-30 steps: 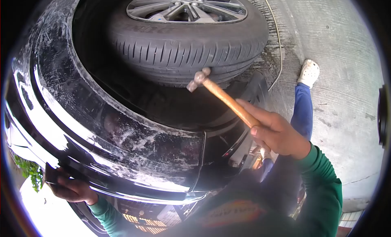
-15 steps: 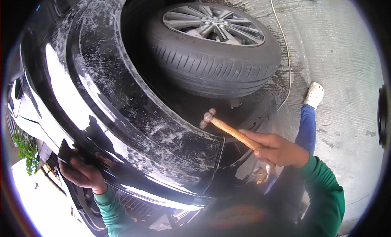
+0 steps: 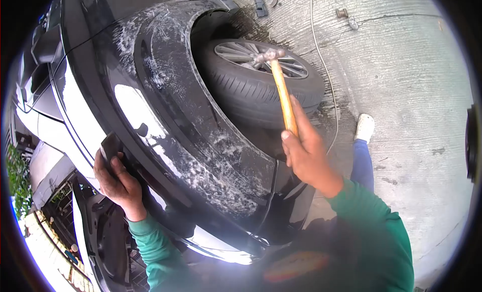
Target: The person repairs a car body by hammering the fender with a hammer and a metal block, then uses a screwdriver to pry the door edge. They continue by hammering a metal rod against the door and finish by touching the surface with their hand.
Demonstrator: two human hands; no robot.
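Note:
My right hand (image 3: 311, 154) is wrapped around the wooden handle of a ball-peen hammer (image 3: 283, 98). Its metal head points up and overlaps the wheel in this view. At the lower left, my left hand (image 3: 120, 184) grips a dark, flat-faced block (image 3: 109, 145) over the upper side of the black car fender (image 3: 201, 164). Whitish scuffs and scratches run along that fender around the wheel arch. My right hand is beside the arch's lower end, near the bumper seam.
A car tyre (image 3: 251, 98) with a silver alloy rim stands turned outward in the arch. A pale cable (image 3: 321, 56) crosses the ridged concrete floor (image 3: 401, 91). Small parts lie farther off. My foot in a white shoe (image 3: 365, 127) rests to the right.
The hammer has risen and swung from pointing up-left to nearly upright. My left hand and its block appear farther right, and the view has shifted to show more of the car and floor.

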